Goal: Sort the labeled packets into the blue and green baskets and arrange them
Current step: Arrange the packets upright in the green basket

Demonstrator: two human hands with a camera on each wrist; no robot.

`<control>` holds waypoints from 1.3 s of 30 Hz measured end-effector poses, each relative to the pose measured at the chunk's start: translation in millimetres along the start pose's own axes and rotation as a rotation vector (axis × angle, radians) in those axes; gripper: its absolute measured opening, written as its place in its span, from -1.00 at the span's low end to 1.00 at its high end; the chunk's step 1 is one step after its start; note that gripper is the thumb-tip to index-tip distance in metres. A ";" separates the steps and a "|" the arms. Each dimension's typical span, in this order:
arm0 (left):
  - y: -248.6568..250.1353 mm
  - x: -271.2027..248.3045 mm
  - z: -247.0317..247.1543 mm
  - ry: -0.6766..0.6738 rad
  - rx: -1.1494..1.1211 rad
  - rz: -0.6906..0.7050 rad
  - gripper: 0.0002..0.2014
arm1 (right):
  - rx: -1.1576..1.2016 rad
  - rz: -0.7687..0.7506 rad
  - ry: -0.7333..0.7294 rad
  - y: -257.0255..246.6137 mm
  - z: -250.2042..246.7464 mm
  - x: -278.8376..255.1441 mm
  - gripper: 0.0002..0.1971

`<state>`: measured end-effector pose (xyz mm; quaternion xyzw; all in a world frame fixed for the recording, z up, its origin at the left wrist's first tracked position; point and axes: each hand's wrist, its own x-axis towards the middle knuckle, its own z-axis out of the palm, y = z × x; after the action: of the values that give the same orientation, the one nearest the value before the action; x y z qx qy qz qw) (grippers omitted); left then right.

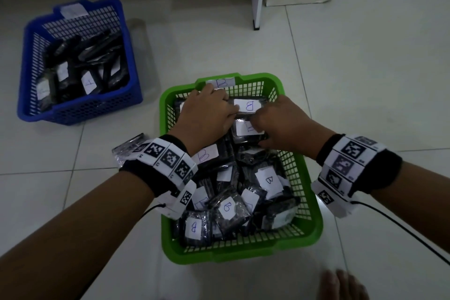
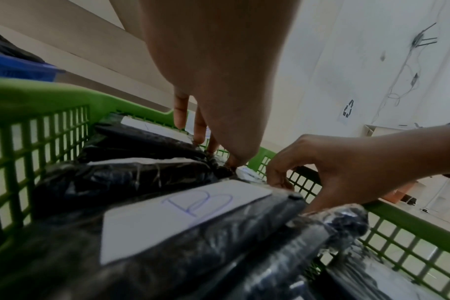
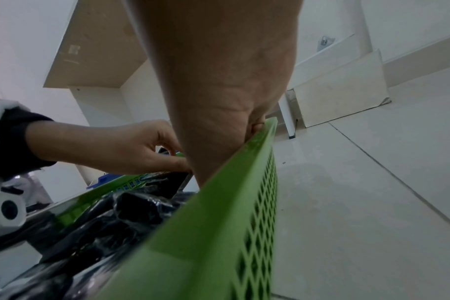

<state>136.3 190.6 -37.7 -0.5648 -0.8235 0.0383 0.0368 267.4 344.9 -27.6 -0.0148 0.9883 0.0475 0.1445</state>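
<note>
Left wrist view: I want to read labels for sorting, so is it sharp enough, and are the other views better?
Left wrist: dim, foreground smeared, yet one B label reads. Head: dark but sharp, green basket labels legible. Right wrist: basket wall blurred, no labels visible.

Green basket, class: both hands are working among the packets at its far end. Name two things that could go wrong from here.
1. The packets in the green basket lie loosely heaped; as the left hand and right hand shift the far packets, nearby ones may slide out of order.
2. A loose packet lies on the floor under the left wrist; it might be overlooked.
</note>
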 end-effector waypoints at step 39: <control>-106.2 -159.8 51.7 -0.222 -0.722 -0.569 -0.38 | 0.373 -0.145 -0.105 -94.3 -42.3 28.0 -0.37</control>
<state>89.8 2.2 -80.7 -0.2858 -0.9051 -0.2020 -0.2415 232.7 246.5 -3.7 -0.0563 0.9675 -0.1459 0.1988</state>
